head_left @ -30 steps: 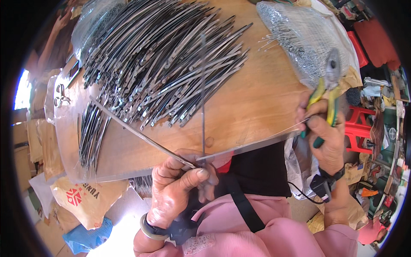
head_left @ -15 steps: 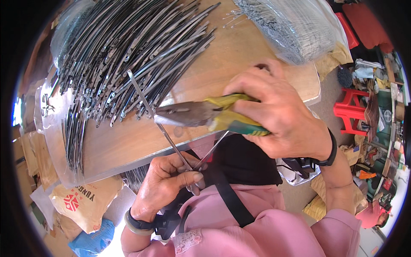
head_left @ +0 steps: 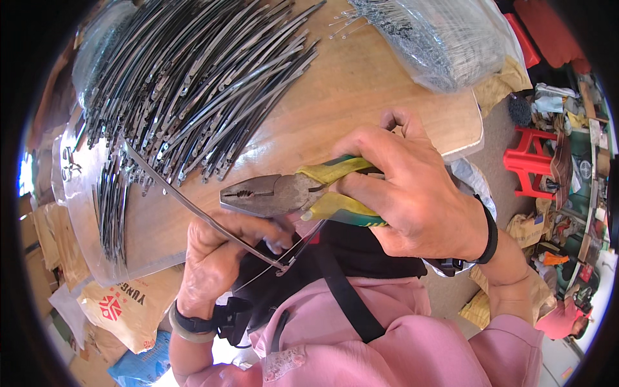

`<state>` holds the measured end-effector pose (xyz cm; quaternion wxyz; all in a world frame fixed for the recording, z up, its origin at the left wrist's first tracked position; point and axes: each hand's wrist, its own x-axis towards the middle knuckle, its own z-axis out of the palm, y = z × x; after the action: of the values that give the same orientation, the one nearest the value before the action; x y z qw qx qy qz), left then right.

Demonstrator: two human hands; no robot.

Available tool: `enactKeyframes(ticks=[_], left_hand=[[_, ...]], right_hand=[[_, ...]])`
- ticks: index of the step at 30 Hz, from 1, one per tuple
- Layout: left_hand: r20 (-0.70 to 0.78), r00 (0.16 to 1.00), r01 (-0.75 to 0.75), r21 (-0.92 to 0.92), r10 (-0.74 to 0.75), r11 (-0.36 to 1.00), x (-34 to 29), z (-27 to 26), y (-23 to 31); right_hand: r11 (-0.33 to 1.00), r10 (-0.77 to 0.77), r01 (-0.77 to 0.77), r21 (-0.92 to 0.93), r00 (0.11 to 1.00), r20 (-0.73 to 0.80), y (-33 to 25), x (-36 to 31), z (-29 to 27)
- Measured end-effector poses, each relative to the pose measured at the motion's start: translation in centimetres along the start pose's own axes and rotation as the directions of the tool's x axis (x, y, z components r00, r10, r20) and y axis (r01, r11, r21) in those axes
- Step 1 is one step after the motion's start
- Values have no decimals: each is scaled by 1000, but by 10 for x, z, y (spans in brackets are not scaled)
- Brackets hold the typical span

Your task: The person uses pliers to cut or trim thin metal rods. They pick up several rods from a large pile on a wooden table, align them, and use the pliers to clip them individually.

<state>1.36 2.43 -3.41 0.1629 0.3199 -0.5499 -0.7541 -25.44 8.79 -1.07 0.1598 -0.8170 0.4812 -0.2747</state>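
My right hand [head_left: 419, 193] is wrapped round the yellow-and-green handles of combination pliers [head_left: 277, 195]. Their jaws point left and look closed or nearly so, with no strip seen between them. Lower left, my left hand [head_left: 216, 251] grips a long thin metal strip [head_left: 187, 203], which slants from the pile down to my lap. Near its lower end a second, thinner metal piece [head_left: 303, 248] crosses it; how the two join is too small to tell. My left fingertips are blurred. Beyond them, a large pile of dark metal strips [head_left: 193, 84] covers the table's left part.
The wooden table [head_left: 367, 90] carries a clear plastic bag of thin wires [head_left: 445, 45] at the far right. A smaller strip bundle [head_left: 111, 213] and scissors [head_left: 69, 161] lie left. A paper sack [head_left: 129, 303] stands below; a red stool [head_left: 532, 164] is at right.
The strip has swung left and flatter, away from the pliers' tip. My left hand has shifted left and up, its fingers changing their grip. The pliers moved slightly left and turned.
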Motion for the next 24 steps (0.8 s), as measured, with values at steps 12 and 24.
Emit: enactKeyframes(ticks=[12,24], left_hand=[[-62,923,294,-523,-379,800,6,44,3],[-366,930,-114,-354,-25,928,-9,50,6]], right_hand=[[997,9,-18,-71,992,-122,-10,6,7],[933,192,-242,265,960,203,-14,-16,2]])
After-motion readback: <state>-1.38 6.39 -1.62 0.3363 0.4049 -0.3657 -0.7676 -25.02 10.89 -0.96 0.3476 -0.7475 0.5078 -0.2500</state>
